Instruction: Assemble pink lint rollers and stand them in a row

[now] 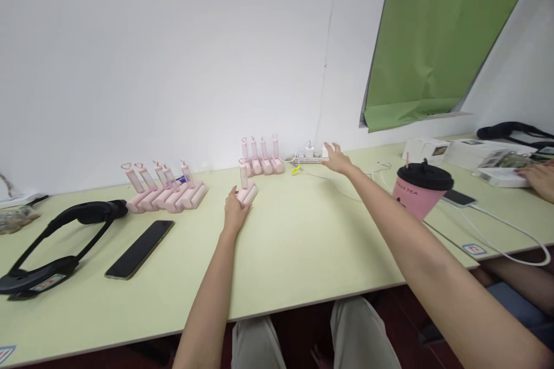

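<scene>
In the head view my left hand (234, 210) is closed around the near side of a pink device (247, 191) with a rounded base, a clear upright tube and a loop on top. The device stands on the table. Farther right, my right hand (338, 160) reaches to the power strip (309, 159) by the wall, its fingers around a white charger plug (325, 152). Another white plug (309, 151) sits in the strip beside it. Several similar pink devices (267, 166) stand behind my left hand, and another row of pink devices (167, 195) stands to the left.
At the left lie a black phone (139, 249) and a black headset (64, 242). A pink cup (416, 193) with a black lid stands near my right forearm. White boxes (470, 153), a cabled phone (459, 198) and another person's hand (539, 179) are at the right.
</scene>
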A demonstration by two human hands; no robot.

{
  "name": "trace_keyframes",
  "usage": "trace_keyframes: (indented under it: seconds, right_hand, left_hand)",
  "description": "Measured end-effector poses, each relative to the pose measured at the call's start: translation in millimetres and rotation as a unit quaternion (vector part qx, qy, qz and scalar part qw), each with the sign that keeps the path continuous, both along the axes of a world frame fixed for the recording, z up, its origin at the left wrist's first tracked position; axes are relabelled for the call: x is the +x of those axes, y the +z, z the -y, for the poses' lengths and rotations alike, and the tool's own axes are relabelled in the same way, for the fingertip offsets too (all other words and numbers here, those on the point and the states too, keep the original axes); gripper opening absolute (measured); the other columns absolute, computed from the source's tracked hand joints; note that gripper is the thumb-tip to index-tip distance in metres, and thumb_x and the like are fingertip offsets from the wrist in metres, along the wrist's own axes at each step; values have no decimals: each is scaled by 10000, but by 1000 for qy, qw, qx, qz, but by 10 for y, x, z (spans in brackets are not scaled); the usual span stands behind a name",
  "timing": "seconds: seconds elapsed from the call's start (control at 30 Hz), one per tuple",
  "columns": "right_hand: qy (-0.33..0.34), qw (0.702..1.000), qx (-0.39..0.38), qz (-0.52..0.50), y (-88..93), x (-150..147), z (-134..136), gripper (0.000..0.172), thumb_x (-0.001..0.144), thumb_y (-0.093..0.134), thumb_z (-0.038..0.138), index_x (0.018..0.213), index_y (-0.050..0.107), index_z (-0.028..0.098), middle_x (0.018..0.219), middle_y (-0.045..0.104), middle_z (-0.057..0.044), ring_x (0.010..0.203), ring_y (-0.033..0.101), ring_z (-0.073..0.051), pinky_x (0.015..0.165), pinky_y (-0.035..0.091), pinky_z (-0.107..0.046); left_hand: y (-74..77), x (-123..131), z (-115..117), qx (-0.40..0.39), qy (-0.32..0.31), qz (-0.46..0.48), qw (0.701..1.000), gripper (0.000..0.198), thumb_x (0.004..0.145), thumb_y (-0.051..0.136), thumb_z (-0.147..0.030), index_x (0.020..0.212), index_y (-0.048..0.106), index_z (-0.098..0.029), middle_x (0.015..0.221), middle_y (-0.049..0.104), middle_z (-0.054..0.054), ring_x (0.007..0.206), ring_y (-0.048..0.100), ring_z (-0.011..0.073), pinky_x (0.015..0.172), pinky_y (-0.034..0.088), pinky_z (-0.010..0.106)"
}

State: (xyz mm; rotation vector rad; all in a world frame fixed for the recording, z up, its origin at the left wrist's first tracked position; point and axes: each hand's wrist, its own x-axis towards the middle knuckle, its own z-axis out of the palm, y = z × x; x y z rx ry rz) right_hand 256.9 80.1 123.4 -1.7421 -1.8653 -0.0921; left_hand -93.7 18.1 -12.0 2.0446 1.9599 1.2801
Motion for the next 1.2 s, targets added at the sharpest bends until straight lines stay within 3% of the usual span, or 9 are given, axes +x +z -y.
trace_keyframes:
  seconds: [0.1,0.23,0.37,0.43,0.53,0.7,0.87,1.07,1.2]
  right_hand:
    - [-21,987,159,22,-135,5,161,537,753,392,110,1285,334,159,1330,299,-177,1046,485,-283,841,371,-440]
    - [97,960,247,90,-525,-350,591,553,747,341,38,1280,360,186,1288,397,-133,1142,405,-248,886,334,-404]
    - [251,911,221,242,-852,-857,828,557,790,318,22,1289,347,266,1319,417,-55,1224,327,-180,999,184,-419]
    - [242,914,217,243,-947,-1065,842,477,834,363,119,1294,341,243,1332,406,-65,1240,302,-193,1017,139,-437]
    - [164,954,173,182,-1044,-1211,786,349,843,440,287,1181,475,209,1219,514,-103,1135,422,-228,976,200,-437]
    - [125,987,46,96,-1120,-1040,704,283,855,407,411,923,612,228,941,650,-55,878,567,-178,801,329,-338]
    - [159,986,-54,13,-1068,-891,727,348,814,412,526,925,618,269,882,667,-11,811,589,-160,642,354,-266]
    - [230,956,-180,-42,-1071,-908,757,433,695,575,509,1079,569,309,962,652,3,815,597,-169,632,386,-248]
    - [207,968,-139,-37,-1099,-908,762,375,780,495,367,1150,523,311,1062,627,-5,921,579,-192,700,395,-272]
  left_hand:
    - [13,24,-9,7,4,-2,1000,689,667,567,-177,1287,266,-160,1157,473,106,1060,438,249,855,385,378]
    - [37,108,9,33,10,-70,997,584,679,515,-114,1236,359,-190,1134,498,98,1044,440,256,839,375,388]
    - [66,210,78,99,-32,-174,979,492,745,446,-79,1218,402,-206,1161,509,99,1057,445,227,852,355,361]
    - [93,272,120,138,-77,-233,959,439,789,415,-94,1214,413,-204,1180,512,99,1071,450,206,885,335,358]
    - [139,374,170,182,-138,-308,923,394,837,390,-149,1225,414,-213,1191,518,92,1109,443,183,941,294,362]
    - [179,465,199,170,-188,-311,916,459,843,345,-134,1297,342,-206,1214,498,100,1133,427,189,947,295,340]
    - [170,435,191,97,-200,-258,940,486,824,351,-126,1301,335,-214,1252,458,94,1155,405,216,958,300,357]
    - [189,344,178,94,-198,-228,949,519,802,316,-64,1305,305,-191,1250,452,103,1144,400,208,965,308,387]
    - [159,286,123,109,-203,-213,950,576,768,366,-38,1315,277,-194,1252,452,90,1162,381,202,972,309,366]
